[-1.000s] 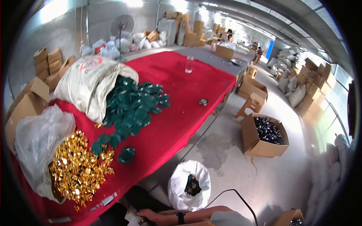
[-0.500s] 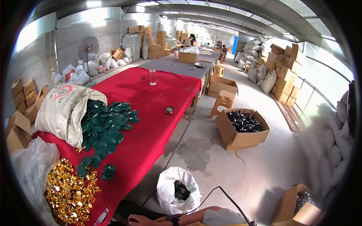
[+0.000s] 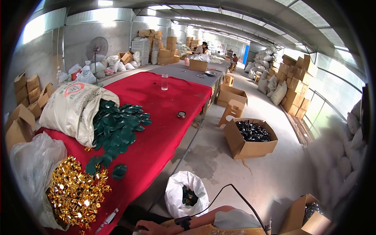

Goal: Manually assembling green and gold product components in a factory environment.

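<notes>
My right hand (image 3: pixel 150 227) is low at the bottom edge, with a black strap on its wrist. Its fingers look curled, partly cut off by the frame, and whatever they hold is hidden. My left hand is out of sight. Nearest on the red-covered table (image 3: pixel 150 156) lies a pile of shiny gold clip-like pieces (image 3: pixel 78 196) beside a clear plastic bag (image 3: pixel 33 168). Dark green discs (image 3: pixel 117 125) spill from a tipped white woven sack (image 3: pixel 74 107). A small stack of green discs (image 3: pixel 119 171) sits apart. On the floor stands a white sack (image 3: pixel 176 196) with green pieces inside.
A glass (image 3: pixel 164 82) and a small round dark item (image 3: pixel 181 114) stand on the red cloth. Right of the table are a carton of black parts (image 3: pixel 250 147), a stool (image 3: pixel 231 111) and a carton of clear pieces (image 3: pixel 299 215). A black cable (image 3: pixel 244 199) arcs beside my arm. People work far back.
The view has shifted slightly, so the table's contents appear a little farther right. More of my right hand and forearm shows at the bottom. Piles and sacks look unchanged.
</notes>
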Tool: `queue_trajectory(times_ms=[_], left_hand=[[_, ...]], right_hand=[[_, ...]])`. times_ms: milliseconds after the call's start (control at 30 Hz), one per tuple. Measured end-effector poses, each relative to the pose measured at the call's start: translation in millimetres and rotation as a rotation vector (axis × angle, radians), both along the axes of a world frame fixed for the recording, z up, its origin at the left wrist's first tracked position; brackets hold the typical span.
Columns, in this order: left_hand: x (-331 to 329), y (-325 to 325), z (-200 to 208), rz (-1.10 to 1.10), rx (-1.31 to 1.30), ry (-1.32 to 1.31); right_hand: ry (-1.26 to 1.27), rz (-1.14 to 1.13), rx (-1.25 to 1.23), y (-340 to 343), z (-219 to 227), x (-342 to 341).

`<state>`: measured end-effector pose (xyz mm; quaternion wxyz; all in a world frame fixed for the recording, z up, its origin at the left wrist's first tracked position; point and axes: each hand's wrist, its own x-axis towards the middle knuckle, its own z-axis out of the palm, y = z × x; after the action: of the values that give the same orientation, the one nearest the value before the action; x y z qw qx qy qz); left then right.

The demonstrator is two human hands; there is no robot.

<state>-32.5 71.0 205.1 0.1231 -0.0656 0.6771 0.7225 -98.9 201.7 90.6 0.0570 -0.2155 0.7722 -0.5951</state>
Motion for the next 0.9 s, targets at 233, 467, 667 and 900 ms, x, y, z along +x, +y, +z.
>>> queue_trajectory(times_ms=[233,467,667,900], left_hand=[[-8,-24,-74,-0.118,-0.706,0.774],[-1,-31,-53,-0.194,-0.392,0.578],[18,-18,-33,0.007,0.131,0.044],[40,9,-20,0.052,-0.066,0.197]], right_hand=[[-1.156,0.006,-0.318,9,-56,-1],[-0.62,0.077,-0.125,6,-72,-11],[-0.042,-0.05,0.014,2,22,19],[-0.208,0.048,-0.06,18,31,34]])
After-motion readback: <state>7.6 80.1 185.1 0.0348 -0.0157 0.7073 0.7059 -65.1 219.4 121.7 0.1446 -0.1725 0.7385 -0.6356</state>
